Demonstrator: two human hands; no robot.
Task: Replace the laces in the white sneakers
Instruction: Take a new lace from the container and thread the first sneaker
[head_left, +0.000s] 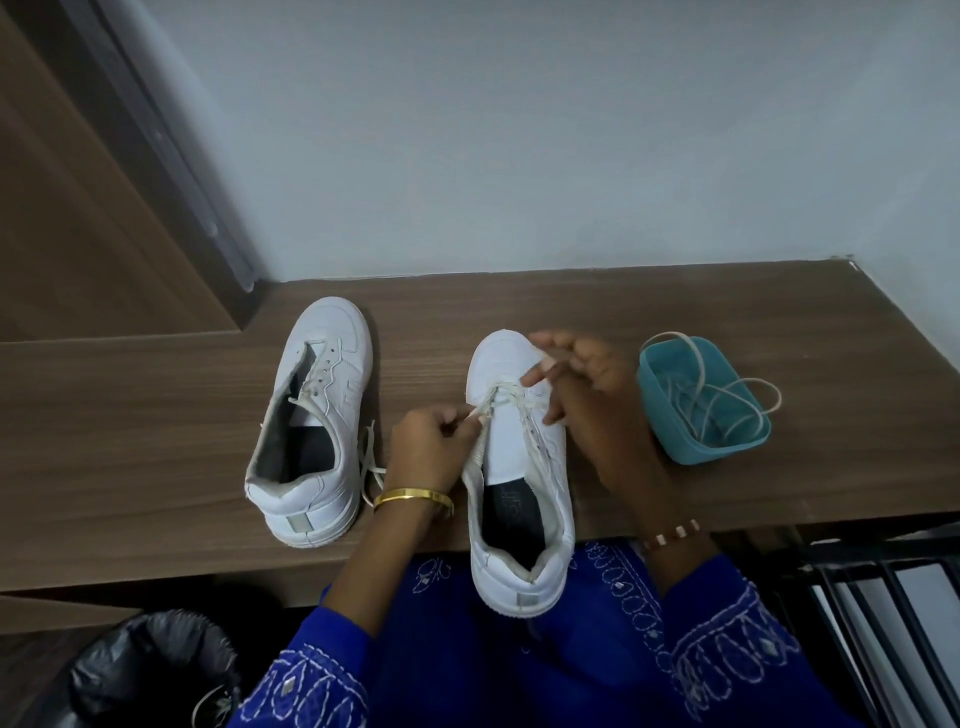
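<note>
1. The table (675, 312) is brown wood and runs along a pale wall; its near edge meets the person's blue embroidered lap.
2. A bin (150, 670) lined with a black bag sits on the floor at 7 o'clock.
3. The near sneaker (519, 467), white, lies at the centre with its toe at 12 o'clock and its heel hanging over the table edge at 6 o'clock.
4. The far sneaker (311, 421), white, stands at 9 o'clock of the first, toe away, with loose lace ends trailing at its right side.
5. A teal tub (670, 410) sits at 3 o'clock of the near sneaker, with spare laces (727, 405) coiled inside and looping over its rim.
6. The right hand (587, 379) rests over the near sneaker's toe end, its fingertips pinching the lace (511, 397) at the top eyelets.
7. The left hand (431, 447) is curled at the sneaker's left side, pinching the other lace end.
8. A gold bangle (413, 496) circles the left wrist; a beaded band (670, 538) circles the right.
</note>
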